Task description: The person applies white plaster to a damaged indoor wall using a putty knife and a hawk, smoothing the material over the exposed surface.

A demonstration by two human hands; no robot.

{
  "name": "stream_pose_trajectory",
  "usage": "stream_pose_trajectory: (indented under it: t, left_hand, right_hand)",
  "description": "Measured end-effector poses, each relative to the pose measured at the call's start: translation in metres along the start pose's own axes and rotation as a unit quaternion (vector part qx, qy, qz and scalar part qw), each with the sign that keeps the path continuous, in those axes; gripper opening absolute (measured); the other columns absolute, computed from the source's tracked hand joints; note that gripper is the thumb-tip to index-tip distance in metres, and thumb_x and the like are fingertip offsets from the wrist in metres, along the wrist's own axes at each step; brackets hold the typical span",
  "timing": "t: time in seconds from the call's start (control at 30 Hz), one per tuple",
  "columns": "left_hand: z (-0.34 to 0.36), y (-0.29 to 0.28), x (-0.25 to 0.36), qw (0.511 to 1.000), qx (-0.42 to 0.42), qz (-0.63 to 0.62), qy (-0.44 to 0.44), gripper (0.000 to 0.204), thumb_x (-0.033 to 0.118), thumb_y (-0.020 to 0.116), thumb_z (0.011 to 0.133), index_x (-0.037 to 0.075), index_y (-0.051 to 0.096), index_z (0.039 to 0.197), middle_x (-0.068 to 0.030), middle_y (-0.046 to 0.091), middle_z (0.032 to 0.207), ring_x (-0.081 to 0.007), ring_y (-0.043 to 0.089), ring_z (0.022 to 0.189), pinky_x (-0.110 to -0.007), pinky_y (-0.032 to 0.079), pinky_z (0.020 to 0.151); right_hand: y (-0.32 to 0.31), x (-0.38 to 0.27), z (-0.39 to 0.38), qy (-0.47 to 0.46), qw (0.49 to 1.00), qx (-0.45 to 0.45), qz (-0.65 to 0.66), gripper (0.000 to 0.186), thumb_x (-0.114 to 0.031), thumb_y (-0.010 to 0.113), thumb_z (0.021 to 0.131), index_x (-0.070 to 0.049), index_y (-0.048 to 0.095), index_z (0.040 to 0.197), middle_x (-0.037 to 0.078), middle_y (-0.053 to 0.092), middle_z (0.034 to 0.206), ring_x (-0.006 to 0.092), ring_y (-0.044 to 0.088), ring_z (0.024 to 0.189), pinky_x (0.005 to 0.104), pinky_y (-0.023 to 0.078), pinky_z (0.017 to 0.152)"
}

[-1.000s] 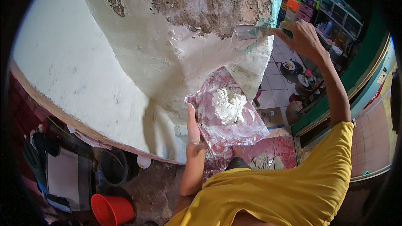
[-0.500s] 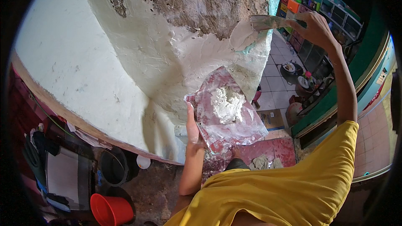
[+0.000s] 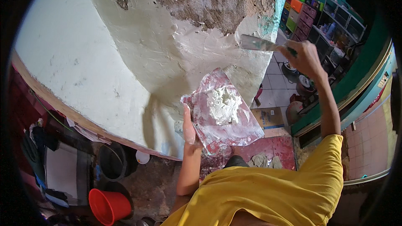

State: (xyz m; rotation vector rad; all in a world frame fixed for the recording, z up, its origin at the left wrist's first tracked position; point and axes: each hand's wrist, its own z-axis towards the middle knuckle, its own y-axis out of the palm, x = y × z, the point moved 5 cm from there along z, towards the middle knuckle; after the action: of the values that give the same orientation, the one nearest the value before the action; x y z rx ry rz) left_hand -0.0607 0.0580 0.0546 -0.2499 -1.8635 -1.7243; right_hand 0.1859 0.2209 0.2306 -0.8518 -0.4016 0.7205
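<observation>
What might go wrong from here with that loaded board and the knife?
The left hand holds the board by one edge: tilting it could spill the white paste. The putty knife in the right hand is near the rough bare patch, which might shed grit. The crumpled cloth on the red floor could be a trip hazard.

The left hand (image 3: 189, 132) grips the left edge of the red board (image 3: 247, 132), thumb (image 3: 186, 115) upright along that side, other fingers hidden; the left forearm (image 3: 189, 171) slants below it. Above and right of the board, the right hand (image 3: 305, 58) is raised, fingers curled, the right forearm (image 3: 328, 100) beneath.
</observation>
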Motion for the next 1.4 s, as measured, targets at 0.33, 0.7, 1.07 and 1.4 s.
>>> stream_pose_trajectory:
  t: [0.33, 0.7, 1.07, 1.4]
  left_hand:
    - [0.007, -0.029, -0.003, 0.999, -0.014, -0.029, 0.002, 0.048, 0.039, 0.035, 0.098, 0.003, 0.045, 0.128, -0.0096, 0.052, 0.123, -0.0227, 0.053, 0.108, -0.038, 0.042, 0.096]
    - [0.009, -0.028, -0.008, 1.000, 0.008, 0.012, 0.006, 0.049, 0.040, 0.034, 0.098, 0.003, 0.043, 0.129, -0.0115, 0.052, 0.124, -0.0249, 0.051, 0.112, -0.040, 0.039, 0.098]
    - [0.012, -0.028, -0.008, 1.000, 0.008, -0.014, -0.005, 0.047, 0.037, 0.036, 0.098, 0.003, 0.044, 0.128, -0.0099, 0.053, 0.123, -0.0236, 0.053, 0.109, -0.038, 0.042, 0.096]
    - [0.009, -0.023, -0.006, 1.000, 0.014, 0.005, -0.015, 0.049, 0.040, 0.035, 0.097, 0.003, 0.042, 0.130, -0.0106, 0.051, 0.125, -0.0243, 0.052, 0.111, -0.040, 0.041, 0.096]
  right_hand:
    - [0.029, -0.009, 0.009, 0.042, 0.996, 0.014, 0.076, 0.027, -0.029, 0.061, 0.085, -0.002, 0.067, 0.082, 0.017, 0.058, 0.061, 0.0330, 0.055, 0.052, 0.0392, 0.043, 0.052]
    - [0.052, -0.008, -0.004, 0.042, 0.988, 0.019, 0.146, 0.028, -0.027, 0.060, 0.087, 0.000, 0.065, 0.083, 0.018, 0.056, 0.062, 0.0325, 0.050, 0.051, 0.0373, 0.040, 0.050]
    - [0.037, 0.001, -0.009, 0.047, 0.999, 0.028, -0.002, 0.030, -0.032, 0.061, 0.086, -0.002, 0.063, 0.081, 0.019, 0.056, 0.060, 0.0353, 0.053, 0.052, 0.0389, 0.042, 0.049]
    - [0.006, 0.007, -0.008, 0.062, 0.997, -0.012, -0.053, 0.027, -0.030, 0.062, 0.084, -0.003, 0.065, 0.086, 0.018, 0.057, 0.060, 0.0348, 0.056, 0.053, 0.0405, 0.044, 0.052]
